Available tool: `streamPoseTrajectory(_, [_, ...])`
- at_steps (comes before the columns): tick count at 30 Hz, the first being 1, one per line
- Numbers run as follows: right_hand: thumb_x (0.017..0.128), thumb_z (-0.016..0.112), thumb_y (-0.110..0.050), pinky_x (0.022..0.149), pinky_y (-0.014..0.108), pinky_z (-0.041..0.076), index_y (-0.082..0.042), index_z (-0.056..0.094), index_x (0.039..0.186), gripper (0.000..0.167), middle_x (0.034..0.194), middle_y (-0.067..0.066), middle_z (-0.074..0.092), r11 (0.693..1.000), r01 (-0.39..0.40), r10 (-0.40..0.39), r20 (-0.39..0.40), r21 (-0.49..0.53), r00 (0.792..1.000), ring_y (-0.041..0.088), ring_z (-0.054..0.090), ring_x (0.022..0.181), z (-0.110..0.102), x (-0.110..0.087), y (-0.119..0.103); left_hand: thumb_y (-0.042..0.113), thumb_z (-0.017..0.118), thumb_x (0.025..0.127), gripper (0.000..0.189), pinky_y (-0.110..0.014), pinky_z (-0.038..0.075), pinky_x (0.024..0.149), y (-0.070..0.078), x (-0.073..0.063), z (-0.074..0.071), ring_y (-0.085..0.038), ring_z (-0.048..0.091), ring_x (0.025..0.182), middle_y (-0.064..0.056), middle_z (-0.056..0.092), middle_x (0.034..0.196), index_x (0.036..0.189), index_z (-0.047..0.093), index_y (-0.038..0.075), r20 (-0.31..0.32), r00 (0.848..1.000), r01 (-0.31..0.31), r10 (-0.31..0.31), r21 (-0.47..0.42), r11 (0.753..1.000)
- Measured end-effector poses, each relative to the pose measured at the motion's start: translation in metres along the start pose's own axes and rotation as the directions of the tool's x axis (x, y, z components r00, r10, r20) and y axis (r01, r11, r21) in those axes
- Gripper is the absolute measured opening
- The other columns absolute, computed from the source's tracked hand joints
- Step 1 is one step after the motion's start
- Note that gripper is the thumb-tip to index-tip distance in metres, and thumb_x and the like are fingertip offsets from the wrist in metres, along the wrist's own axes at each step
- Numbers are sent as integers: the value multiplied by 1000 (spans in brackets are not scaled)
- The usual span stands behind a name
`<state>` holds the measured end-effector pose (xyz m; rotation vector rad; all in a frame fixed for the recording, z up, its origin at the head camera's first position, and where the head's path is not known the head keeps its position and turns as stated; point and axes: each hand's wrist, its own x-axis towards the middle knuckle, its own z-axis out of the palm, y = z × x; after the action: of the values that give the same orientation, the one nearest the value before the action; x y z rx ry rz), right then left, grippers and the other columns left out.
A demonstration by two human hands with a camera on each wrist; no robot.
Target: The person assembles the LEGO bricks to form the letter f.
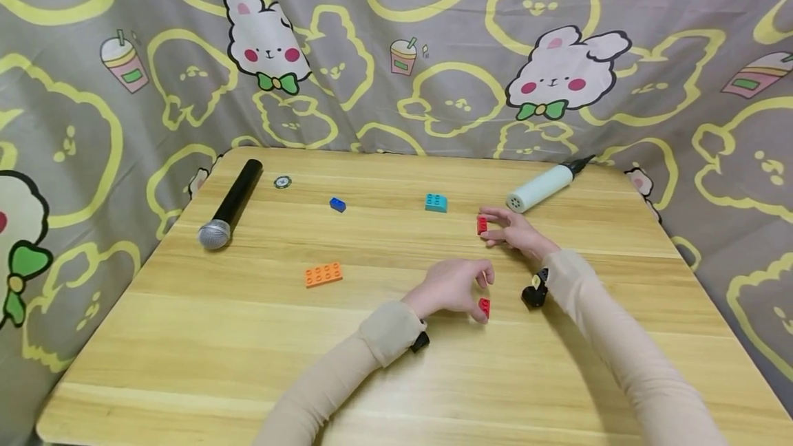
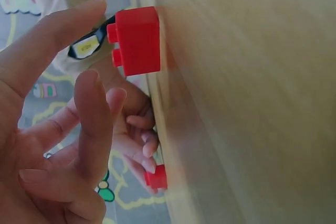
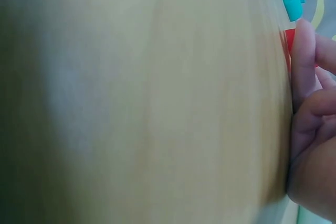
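Note:
My left hand (image 1: 451,285) hovers low over the near part of the table, thumb and fingers spread apart. Just by its thumb tip stands a red toy brick (image 1: 484,308); in the left wrist view this two-stud brick (image 2: 139,41) sits on the tabletop with a gap to the fingers. Farther back, my right hand (image 1: 519,234) pinches a second red brick (image 1: 482,225) between thumb and index finger. The right wrist view shows that brick (image 3: 289,39) mostly covered by a finger. A teal brick (image 1: 436,203) lies beyond it to the left.
An orange brick (image 1: 323,274) and a small blue brick (image 1: 337,204) lie left of centre. A microphone (image 1: 230,205) and a round chip (image 1: 282,182) are at the far left. At the back right lies a pale hand pump (image 1: 542,186). A patterned curtain (image 1: 384,102) hangs behind the table.

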<state>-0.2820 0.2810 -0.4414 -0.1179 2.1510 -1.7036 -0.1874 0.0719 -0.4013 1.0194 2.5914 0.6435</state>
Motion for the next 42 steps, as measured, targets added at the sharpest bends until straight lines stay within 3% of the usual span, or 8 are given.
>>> streamPoseTrajectory(8, [90, 58, 3, 48, 14, 40, -1, 26, 149, 67, 151, 26, 30, 1000, 5, -5, 3, 5, 1000, 6, 65, 67, 3, 2, 0, 32, 91, 61, 50, -23, 38, 63, 0, 6, 3, 1, 56, 80, 22, 66, 85, 96, 56, 26, 42, 999, 13, -15, 49, 999])
streamPoseTrajectory(14, [92, 56, 2, 45, 13, 37, -3, 27, 149, 65, 151, 23, 31, 1000, -6, 7, -6, 14, 1000, 5, 65, 67, 3, 2, 0, 28, 89, 64, 50, -21, 39, 63, -6, 5, 0, 1, 57, 79, 21, 67, 85, 101, 56, 24, 44, 999, 29, -29, -5, 1000])
streamPoseTrajectory(21, [92, 58, 1, 65, 17, 52, -3, 25, 150, 67, 152, 24, 29, 999, -24, 24, -2, 25, 1000, 6, 64, 70, 0, 0, -1, 30, 89, 65, 58, -21, 42, 65, -29, -4, -26, -3, 58, 78, 17, 68, 90, 113, 57, 20, -48, 994, 94, -101, -138, 986])
streamPoseTrajectory(24, [91, 59, 0, 64, 17, 51, -4, 25, 150, 68, 153, 23, 29, 999, -35, 35, -6, 30, 999, 5, 64, 69, -2, -1, -1, 30, 89, 64, 61, -25, 43, 67, -41, -10, -41, -6, 59, 79, 15, 68, 91, 115, 58, 19, -103, 985, 120, -140, -186, 975])
streamPoseTrajectory(28, [91, 60, -1, 60, 16, 50, -4, 23, 151, 70, 153, 24, 28, 999, -38, 39, -4, 25, 999, 5, 64, 69, -3, -3, 0, 30, 89, 65, 60, -27, 44, 67, -55, -15, -50, -8, 59, 79, 14, 66, 91, 115, 58, 18, -139, 972, 154, -187, -217, 964])
streamPoseTrajectory(34, [92, 60, -3, 51, 15, 43, -5, 24, 151, 69, 152, 24, 29, 999, -45, 45, -7, 12, 999, 4, 64, 68, -3, -2, 1, 29, 89, 65, 61, -27, 44, 65, -70, -14, -47, -8, 60, 69, 10, 65, 93, 117, 58, 17, -116, 968, 188, -222, -250, 950])
streamPoseTrajectory(42, [90, 60, 1, 61, 16, 51, -2, 26, 150, 69, 151, 25, 30, 999, -20, 20, -7, 48, 1000, 6, 64, 67, 1, 1, 2, 23, 89, 65, 60, -26, 43, 64, -78, -11, -43, -7, 62, 60, 8, 66, 94, 116, 58, 15, -95, 962, 223, -256, -266, 938])
